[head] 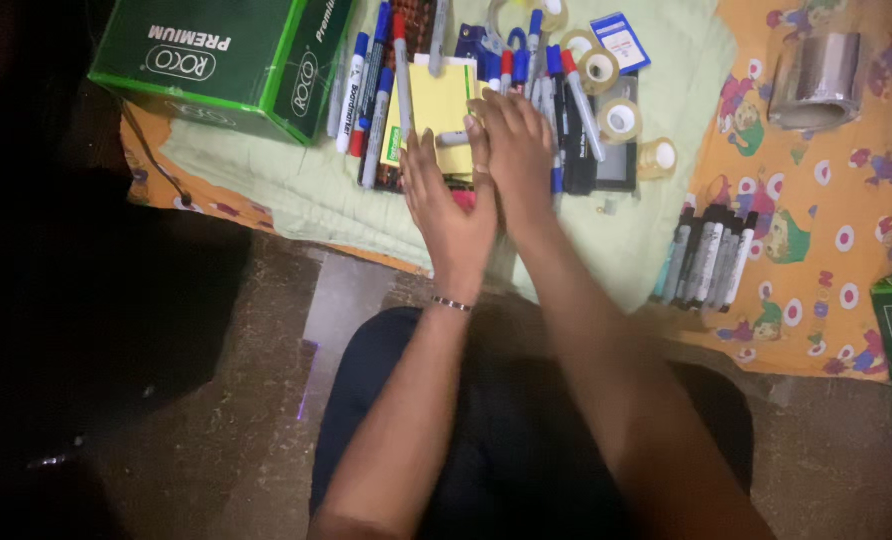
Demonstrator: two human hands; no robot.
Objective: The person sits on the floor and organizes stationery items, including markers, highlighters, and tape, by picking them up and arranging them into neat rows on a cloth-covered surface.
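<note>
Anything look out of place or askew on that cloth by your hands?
Mostly untidy rather than damaged. The markers by the right hand lie jumbled at crossing angles, unlike the neat dark row further right. A small clip-like bit sits loose on the cloth. The left hand rests by the yellow pad. Nothing spilled.

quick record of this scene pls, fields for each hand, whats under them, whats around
left hand: flat, fingers toward the yellow pad, holding nothing
right hand: flat beside the left, over the markers, grip empty
surface: pale green cloth on a patterned orange sheet
around: green box, tape rolls, row of grey markers, silver tape roll
</note>
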